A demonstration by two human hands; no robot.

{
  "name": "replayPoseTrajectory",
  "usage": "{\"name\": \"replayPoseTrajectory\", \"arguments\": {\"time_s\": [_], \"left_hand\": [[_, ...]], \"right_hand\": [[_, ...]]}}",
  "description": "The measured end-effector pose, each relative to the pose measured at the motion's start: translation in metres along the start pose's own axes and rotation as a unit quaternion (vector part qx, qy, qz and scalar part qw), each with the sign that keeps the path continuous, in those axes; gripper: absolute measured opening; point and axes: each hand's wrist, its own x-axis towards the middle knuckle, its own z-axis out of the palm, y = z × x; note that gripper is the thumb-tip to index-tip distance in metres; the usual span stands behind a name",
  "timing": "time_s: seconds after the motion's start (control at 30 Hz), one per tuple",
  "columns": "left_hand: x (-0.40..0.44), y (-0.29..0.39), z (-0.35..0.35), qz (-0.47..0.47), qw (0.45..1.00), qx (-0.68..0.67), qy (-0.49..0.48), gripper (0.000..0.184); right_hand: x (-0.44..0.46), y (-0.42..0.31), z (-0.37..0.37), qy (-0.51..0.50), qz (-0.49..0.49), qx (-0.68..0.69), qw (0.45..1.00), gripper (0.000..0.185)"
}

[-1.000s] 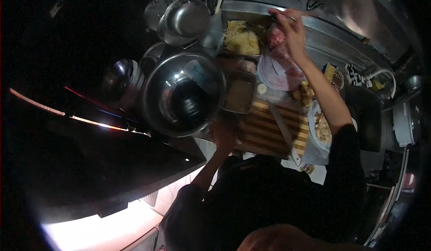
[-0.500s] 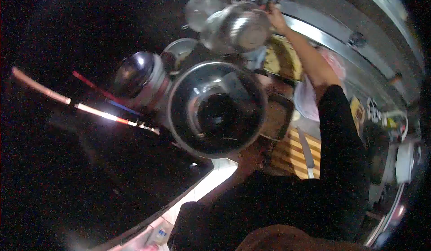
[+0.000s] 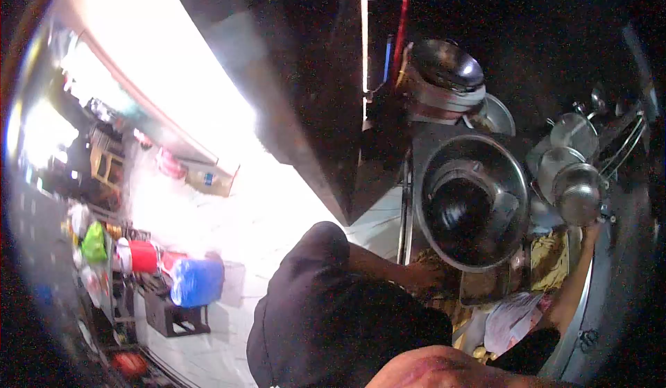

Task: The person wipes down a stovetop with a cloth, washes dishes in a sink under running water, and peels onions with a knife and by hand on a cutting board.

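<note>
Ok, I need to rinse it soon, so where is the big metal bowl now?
In the head view, the big metal bowl is right of centre; in the picture, stacked bowls are above it, strainers to its right and a rectangular tray below.

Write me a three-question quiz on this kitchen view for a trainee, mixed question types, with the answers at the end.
1. Multiple choice: which of these is the person's right hand nearest?
A) a green bag
B) a perforated metal strainer
C) a dark wok

2. True or false: the large metal bowl is upside down, with its base facing the camera.

3. Fill in the blank: the big container on the dark stand, over on the left of the picture, is ____ in colour.

Key: 1. B; 2. False; 3. blue
</note>
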Motion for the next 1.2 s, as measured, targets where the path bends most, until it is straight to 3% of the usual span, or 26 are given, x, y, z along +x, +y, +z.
{"name": "replayPoseTrajectory", "arguments": {"time_s": [0.1,0.2,0.27,0.33,0.4,0.47,0.5,0.53,0.57,0.6,0.63,0.7,0.73,0.77,0.83,0.87,0.93,1.0,1.1,1.13,1.17,1.2], "left_hand": [[-0.002,0.000,0.009,-0.034,0.997,0.066,0.014,0.042],[-0.005,0.018,-0.002,-0.127,0.987,0.102,0.012,0.044],[-0.004,0.050,-0.049,-0.230,0.969,0.089,-0.031,0.046],[-0.015,0.007,0.037,-0.157,0.924,0.349,0.006,0.041],[-0.004,0.043,-0.004,-0.290,0.946,0.103,0.105,0.033],[0.015,0.107,-0.055,-0.219,0.959,-0.047,0.176,0.032],[0.029,0.152,-0.088,-0.208,0.959,-0.094,0.168,0.037],[0.038,0.181,-0.088,-0.194,0.957,-0.150,0.157,0.030],[0.040,0.212,-0.083,-0.186,0.950,-0.205,0.142,0.024],[0.047,0.241,-0.079,-0.179,0.941,-0.261,0.122,0.022],[0.052,0.268,-0.075,-0.176,0.930,-0.310,0.095,0.023],[0.077,0.312,-0.065,-0.163,0.901,-0.398,0.049,0.025],[0.088,0.336,-0.060,-0.160,0.883,-0.440,0.026,0.025],[0.100,0.346,-0.048,-0.122,0.885,-0.449,0.016,0.026],[0.129,0.354,-0.022,-0.089,0.889,-0.449,-0.026,0.028],[0.132,0.361,-0.017,-0.100,0.888,-0.447,-0.049,0.023],[0.134,0.365,0.007,-0.044,0.880,-0.467,-0.076,0.020],[0.118,0.385,0.041,0.002,0.896,-0.435,-0.085,0.019],[0.116,0.411,0.054,-0.044,0.883,-0.426,-0.191,0.017],[0.120,0.423,0.049,0.030,0.914,-0.350,-0.202,0.015],[0.118,0.426,0.054,0.005,0.897,-0.362,-0.254,0.014],[0.114,0.421,0.064,0.045,0.902,-0.355,-0.241,0.014]], "right_hand": [[0.020,0.019,-0.020,-0.062,0.013,0.060,0.996,0.034],[0.021,0.041,-0.031,-0.101,-0.018,0.188,0.977,0.034],[-0.094,0.001,-0.056,-0.022,-0.070,0.220,0.973,0.036],[-0.240,-0.069,-0.087,-0.001,-0.095,0.256,0.962,0.040],[-0.378,-0.130,-0.114,-0.034,-0.086,0.304,0.948,0.045],[-0.483,-0.147,-0.116,-0.098,-0.142,0.302,0.937,0.039],[-0.528,-0.146,-0.115,-0.205,0.008,0.580,0.788,0.047],[-0.564,-0.140,-0.109,-0.210,-0.179,0.385,0.881,0.059],[-0.594,-0.124,-0.100,-0.216,-0.194,0.281,0.915,0.076],[-0.633,-0.115,-0.088,-0.212,-0.179,0.467,0.840,0.086],[-0.657,-0.102,-0.085,-0.127,-0.278,0.303,0.903,0.090],[-0.724,-0.075,-0.087,-0.164,0.028,0.353,0.921,0.064],[-0.744,-0.058,-0.092,-0.113,0.078,0.183,0.974,0.047],[-0.764,-0.031,-0.089,-0.114,0.171,0.270,0.941,0.036],[-0.803,0.012,-0.115,0.083,0.123,0.344,0.927,0.043],[-0.830,0.029,-0.124,0.184,0.133,0.289,0.930,0.042],[-0.872,0.020,-0.170,0.255,0.280,0.160,0.912,0.049],[-0.937,0.048,-0.173,0.262,0.374,-0.009,0.890,0.046],[-0.981,0.110,-0.106,0.192,0.386,-0.330,0.840,0.040],[-1.002,0.140,-0.074,0.193,0.405,-0.324,0.833,0.041],[-1.025,0.175,-0.040,0.194,0.424,-0.317,0.826,0.043],[-1.041,0.202,-0.025,0.194,0.446,-0.310,0.817,0.045]]}}
